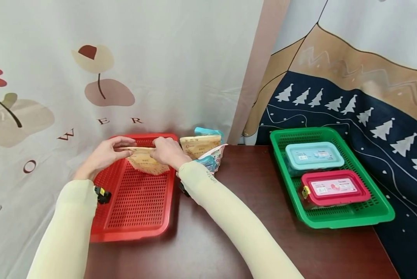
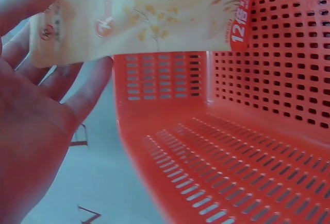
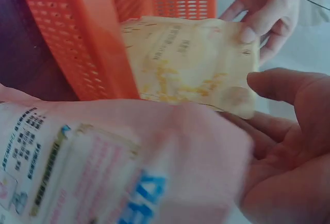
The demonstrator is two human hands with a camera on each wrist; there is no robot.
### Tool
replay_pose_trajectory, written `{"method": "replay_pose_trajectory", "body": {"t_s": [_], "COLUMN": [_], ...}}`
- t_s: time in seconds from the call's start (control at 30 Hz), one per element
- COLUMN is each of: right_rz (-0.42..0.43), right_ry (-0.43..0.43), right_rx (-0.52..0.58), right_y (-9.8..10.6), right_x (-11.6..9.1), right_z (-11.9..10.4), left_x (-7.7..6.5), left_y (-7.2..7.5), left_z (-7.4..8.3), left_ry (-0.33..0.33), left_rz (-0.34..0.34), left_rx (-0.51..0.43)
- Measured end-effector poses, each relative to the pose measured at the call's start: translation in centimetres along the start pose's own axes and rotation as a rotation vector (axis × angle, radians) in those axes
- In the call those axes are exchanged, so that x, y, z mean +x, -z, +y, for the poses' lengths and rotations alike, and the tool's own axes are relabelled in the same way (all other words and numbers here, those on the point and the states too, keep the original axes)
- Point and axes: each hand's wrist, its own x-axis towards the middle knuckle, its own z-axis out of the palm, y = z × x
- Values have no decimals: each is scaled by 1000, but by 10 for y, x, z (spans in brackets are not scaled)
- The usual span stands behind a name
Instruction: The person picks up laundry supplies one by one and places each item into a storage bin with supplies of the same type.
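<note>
we see the left hand (image 1: 107, 155) pinching one edge of the pack (image 1: 146, 162), thumb in front and fingers behind, closed up to the pack's thickness. the right hand (image 1: 170, 152) grips the opposite edge, its thumb on the face and fingers behind. the pack is stretched between our hands over the back of the red basket (image 1: 138, 213), its lower part below the rim. just beside that basket we see another pack (image 1: 200, 145), a pink pack (image 3: 185, 152) and a blue pack (image 1: 208, 131). well apart, the green basket (image 1: 334, 224) bears a blue box (image 1: 314, 155) and a red box (image 1: 335, 188).
</note>
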Motion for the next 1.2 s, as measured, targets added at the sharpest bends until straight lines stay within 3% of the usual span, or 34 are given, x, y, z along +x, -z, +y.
{"method": "replay_pose_trajectory", "body": {"t_s": [0.27,0.63,1.0,1.2], "right_rz": [47,164,312,395], "right_ry": [13,83,140,138], "right_rx": [103,222,402,439], "right_y": [19,50,54,47], "right_x": [-28,-78,-120,-135], "right_z": [-1,18,58,80], "left_x": [-4,-16,-33,-43], "left_y": [2,-8,-26,-40], "left_z": [21,49,74,83], "left_ry": [12,-11,-148,-220], "left_rz": [-19,76,208,255], "left_rx": [130,105,142,102]}}
